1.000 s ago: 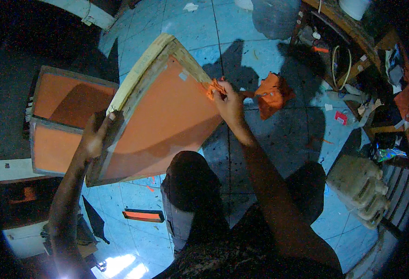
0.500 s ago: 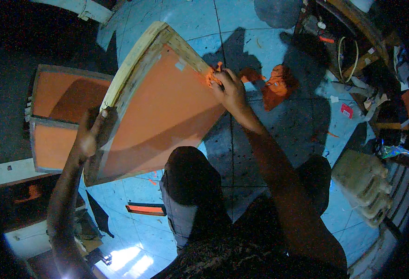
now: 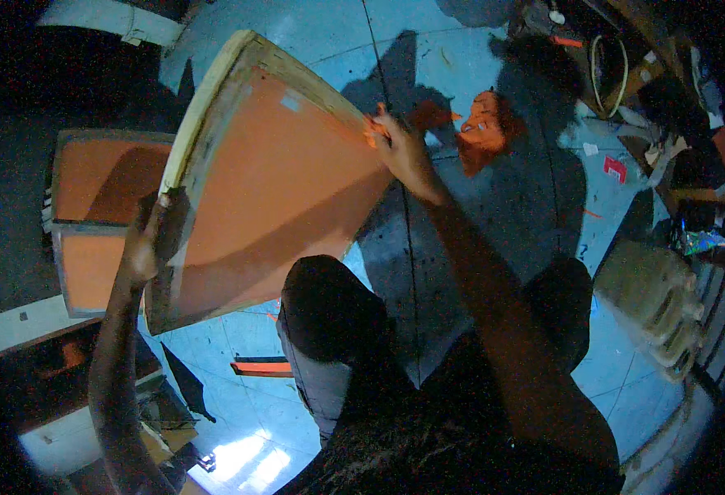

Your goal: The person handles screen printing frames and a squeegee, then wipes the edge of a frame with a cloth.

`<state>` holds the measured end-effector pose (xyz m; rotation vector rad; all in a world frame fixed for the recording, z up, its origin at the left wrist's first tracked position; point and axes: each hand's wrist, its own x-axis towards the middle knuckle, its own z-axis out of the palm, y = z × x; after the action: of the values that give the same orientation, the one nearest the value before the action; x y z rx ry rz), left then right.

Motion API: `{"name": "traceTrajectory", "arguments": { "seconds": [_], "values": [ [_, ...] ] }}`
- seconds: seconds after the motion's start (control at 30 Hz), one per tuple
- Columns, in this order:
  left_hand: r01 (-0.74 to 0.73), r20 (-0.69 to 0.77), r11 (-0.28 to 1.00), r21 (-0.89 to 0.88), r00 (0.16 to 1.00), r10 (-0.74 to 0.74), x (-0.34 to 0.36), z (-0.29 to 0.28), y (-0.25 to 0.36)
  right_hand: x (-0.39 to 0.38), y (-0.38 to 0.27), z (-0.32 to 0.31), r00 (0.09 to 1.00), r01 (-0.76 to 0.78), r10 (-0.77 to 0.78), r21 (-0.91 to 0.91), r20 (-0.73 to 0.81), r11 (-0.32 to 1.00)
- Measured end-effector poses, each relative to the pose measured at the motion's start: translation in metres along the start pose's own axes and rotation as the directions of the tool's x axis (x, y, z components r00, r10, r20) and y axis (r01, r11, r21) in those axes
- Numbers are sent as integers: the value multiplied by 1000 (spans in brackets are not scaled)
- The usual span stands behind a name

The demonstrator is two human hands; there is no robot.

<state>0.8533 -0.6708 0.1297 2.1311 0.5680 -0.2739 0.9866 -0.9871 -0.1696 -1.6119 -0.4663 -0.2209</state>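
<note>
A wooden frame with a flat orange sheet (image 3: 272, 181) across it is held tilted in front of me, its pale wooden side facing up and left. My left hand (image 3: 150, 239) is closed around the frame's lower left side, thumb on the edge. At the far right edge, my right hand (image 3: 402, 148) pinches a bunched, stringy orange scrap (image 3: 373, 130) against the frame. A small pale patch (image 3: 291, 102) shows near the top of the orange sheet. Just beyond my right hand, a crumpled orange piece (image 3: 484, 128) lies on the floor.
Two more orange framed panels (image 3: 92, 268) stand at the left. An orange strip with dark edges (image 3: 262, 368) lies on the blue tiled floor (image 3: 243, 404). On the right are a beige moulded block (image 3: 647, 301), a red packet (image 3: 615, 169), a hoop (image 3: 609, 76) and clutter.
The framed panel has shifted slightly left in view, with both hands still on it. My right hand stays at its edge with the orange scrap. The view has shifted a little too.
</note>
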Motion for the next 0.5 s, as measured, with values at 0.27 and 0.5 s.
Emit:
{"name": "traceTrajectory", "arguments": {
  "seconds": [0.27,0.5],
  "values": [
    [17,36,980,-199,999,-10,7,-6,-2,-20,54,9,985,143,-159,-203,-61,969],
    [-1,61,977,-214,998,15,0,8,11,-54,92,1,990,-136,141,-190,11,972]
  ]
}}
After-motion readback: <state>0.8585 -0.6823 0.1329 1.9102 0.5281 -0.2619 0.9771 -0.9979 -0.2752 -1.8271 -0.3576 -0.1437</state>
